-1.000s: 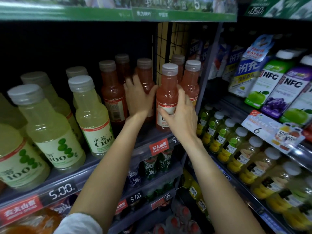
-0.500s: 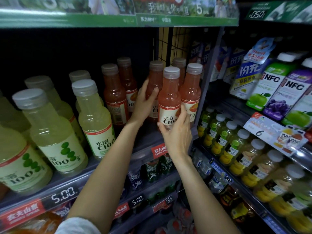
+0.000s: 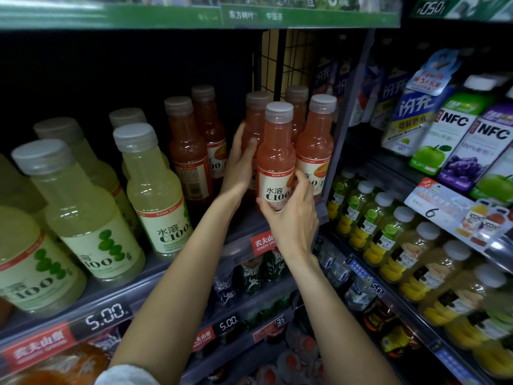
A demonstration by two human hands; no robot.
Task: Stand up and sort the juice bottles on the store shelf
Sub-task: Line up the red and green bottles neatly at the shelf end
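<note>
Our right hand (image 3: 291, 218) grips the front pink bottle (image 3: 275, 159) near the shelf's (image 3: 244, 226) right edge; our left hand (image 3: 241, 162) seemingly wraps the bottle behind (image 3: 254, 118), crowded by pink neighbours (image 3: 315, 145).

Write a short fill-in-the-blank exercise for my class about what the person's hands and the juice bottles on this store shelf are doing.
1. The right hand grips the front pink bottle around its ____.
2. The left hand holds the pink bottle behind, nearer the ____ of the shelf.
3. The pale green bottles stand to the ____ of the pink ones.
4. The digital price tag under the green bottles reads ____.

Answers: label; back; left; 5.00
</note>
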